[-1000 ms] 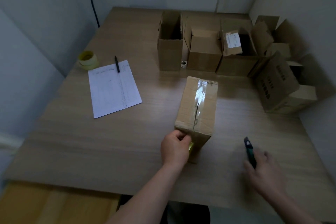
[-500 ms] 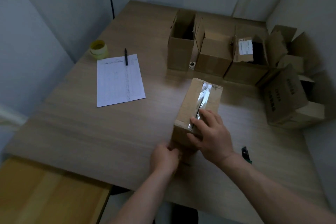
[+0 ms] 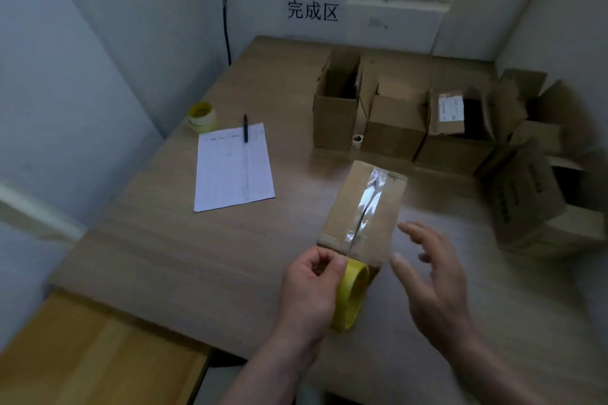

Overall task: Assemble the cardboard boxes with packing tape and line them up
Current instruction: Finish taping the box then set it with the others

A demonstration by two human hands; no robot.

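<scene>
A cardboard box [image 3: 348,207] stands on the wooden table [image 3: 204,250], its top seam covered by a shiny strip of clear tape. At the box's near end my left hand [image 3: 312,289] grips a yellow tape roll [image 3: 352,293], held on edge against the box. To the right of the box hovers my right hand [image 3: 434,276], fingers spread, holding nothing and blurred. Three open boxes [image 3: 391,125] stand in a row at the back of the table.
A second yellow tape roll [image 3: 201,117] sits at the left edge beside a sheet of paper [image 3: 232,168] with a black pen [image 3: 245,127]. More open boxes [image 3: 526,197] are piled at the right by the wall. A yellow-brown surface [image 3: 98,355] lies below the table's front edge.
My right hand has lifted off the taped box top and swung out to the right. The yellow tape roll in my left hand has come into view at the box's near end.
</scene>
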